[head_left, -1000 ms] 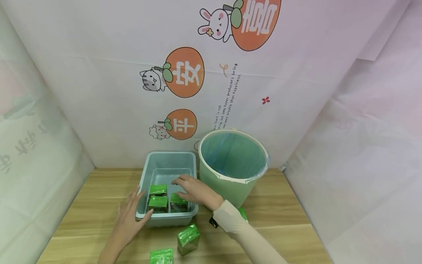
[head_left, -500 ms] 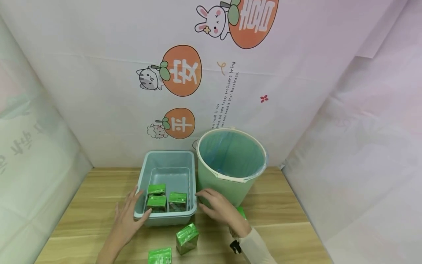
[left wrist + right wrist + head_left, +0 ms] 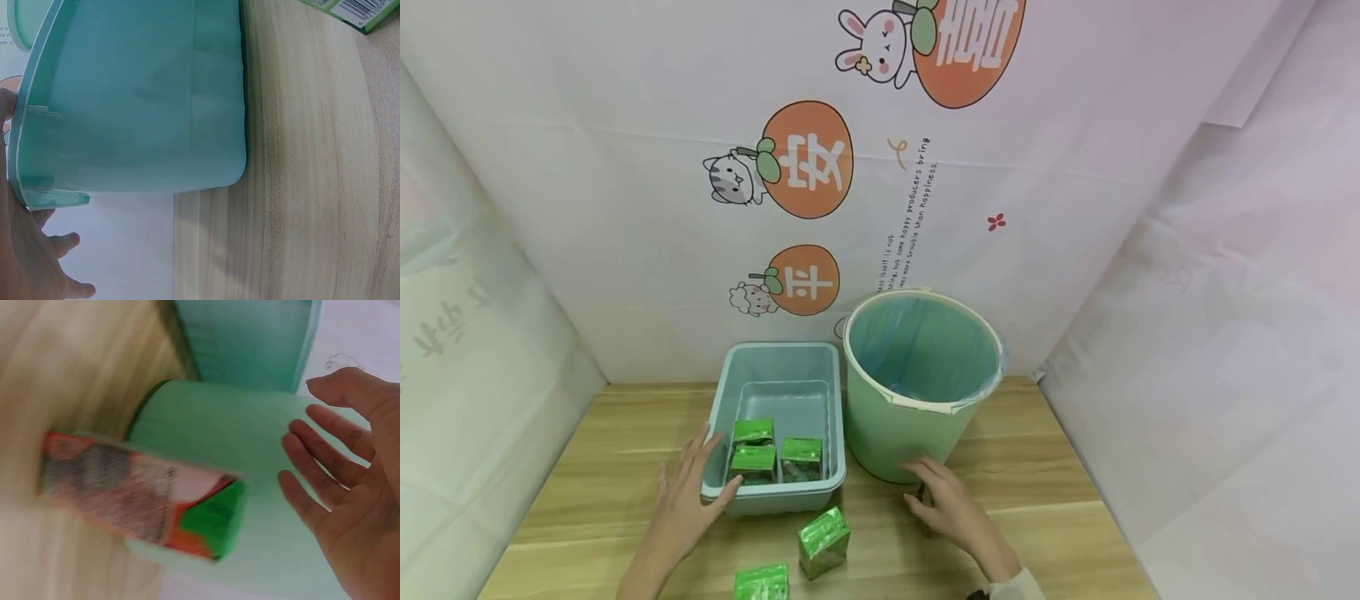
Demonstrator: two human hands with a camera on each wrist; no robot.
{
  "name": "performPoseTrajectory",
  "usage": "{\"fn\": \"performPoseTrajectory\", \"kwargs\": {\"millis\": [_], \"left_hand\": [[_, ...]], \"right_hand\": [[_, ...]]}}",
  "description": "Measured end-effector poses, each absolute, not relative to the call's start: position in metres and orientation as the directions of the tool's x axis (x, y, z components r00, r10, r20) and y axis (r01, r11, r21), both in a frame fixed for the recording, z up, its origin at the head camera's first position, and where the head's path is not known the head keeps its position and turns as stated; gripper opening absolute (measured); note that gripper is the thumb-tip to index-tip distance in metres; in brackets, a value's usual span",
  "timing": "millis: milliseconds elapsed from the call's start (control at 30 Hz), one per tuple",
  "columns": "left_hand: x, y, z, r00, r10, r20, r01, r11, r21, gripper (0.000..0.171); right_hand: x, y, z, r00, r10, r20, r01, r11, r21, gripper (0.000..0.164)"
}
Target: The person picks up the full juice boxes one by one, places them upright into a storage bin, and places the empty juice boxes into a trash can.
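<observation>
My left hand [image 3: 681,500] rests at the near left corner of a blue-green plastic basin [image 3: 797,404], its fingers spread along the rim. The left wrist view shows the hand [image 3: 28,250] at that rim, with several fingertips pointing away from it. Inside the basin stand three small green-topped cartons [image 3: 753,458]. My right hand [image 3: 951,508] is in front of the green bin, fingers apart and holding nothing. Close to it, in the right wrist view, stands a carton [image 3: 144,494] with a red-edged printed side and a green end; the hand mostly hides it in the head view.
The pale green bin [image 3: 898,433], lined with a clear bag, stands right of the basin. Two more green cartons, one upright [image 3: 823,537] and another [image 3: 762,582] at the lower frame edge, are on the wooden table [image 3: 1037,533]. Printed cloth [image 3: 662,250] walls the table in.
My right hand has left the basin, moving right and toward me past the bin to the carton there. The left hand has stayed at the basin's corner.
</observation>
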State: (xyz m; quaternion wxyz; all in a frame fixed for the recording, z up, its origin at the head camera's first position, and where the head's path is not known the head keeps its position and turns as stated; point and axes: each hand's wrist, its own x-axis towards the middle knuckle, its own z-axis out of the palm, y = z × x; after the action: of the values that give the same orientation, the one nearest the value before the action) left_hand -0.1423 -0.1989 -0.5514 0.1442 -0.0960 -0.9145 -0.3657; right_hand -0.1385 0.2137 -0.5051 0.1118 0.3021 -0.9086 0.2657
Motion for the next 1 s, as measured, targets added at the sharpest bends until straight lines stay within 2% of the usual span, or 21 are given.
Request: {"fn": "performPoseTrajectory", "kwargs": {"millis": [267, 500, 700, 800, 1000], "left_hand": [[-0.144, -0.2, -0.552, -0.939, 0.068, 0.337, 0.281, 0.717, 0.638, 0.075], [-0.141, -0.198, -0.55, -0.936, 0.071, 0.344, 0.289, 0.713, 0.639, 0.075], [-0.142, -0.199, -0.551, -0.935, 0.071, 0.346, 0.291, 0.711, 0.64, 0.075], [-0.142, -0.2, -0.551, -0.935, 0.069, 0.348, 0.29, 0.713, 0.638, 0.075], [-0.142, -0.199, -0.551, -0.938, 0.07, 0.338, 0.284, 0.715, 0.639, 0.075]], "right_hand": [[-0.129, 0.225, -0.528, -0.794, -0.349, 0.497, -0.561, 0.736, -0.379, 0.043], [-0.125, 0.225, -0.543, -0.825, -0.245, 0.509, -0.486, 0.767, -0.419, 0.044], [-0.127, 0.22, -0.557, -0.813, -0.105, 0.572, -0.405, 0.809, -0.426, 0.046], [-0.128, 0.216, -0.561, -0.848, 0.011, 0.53, -0.299, 0.815, -0.496, 0.045], [-0.127, 0.209, -0.564, -0.903, 0.228, 0.363, -0.058, 0.774, -0.631, 0.049]]}}
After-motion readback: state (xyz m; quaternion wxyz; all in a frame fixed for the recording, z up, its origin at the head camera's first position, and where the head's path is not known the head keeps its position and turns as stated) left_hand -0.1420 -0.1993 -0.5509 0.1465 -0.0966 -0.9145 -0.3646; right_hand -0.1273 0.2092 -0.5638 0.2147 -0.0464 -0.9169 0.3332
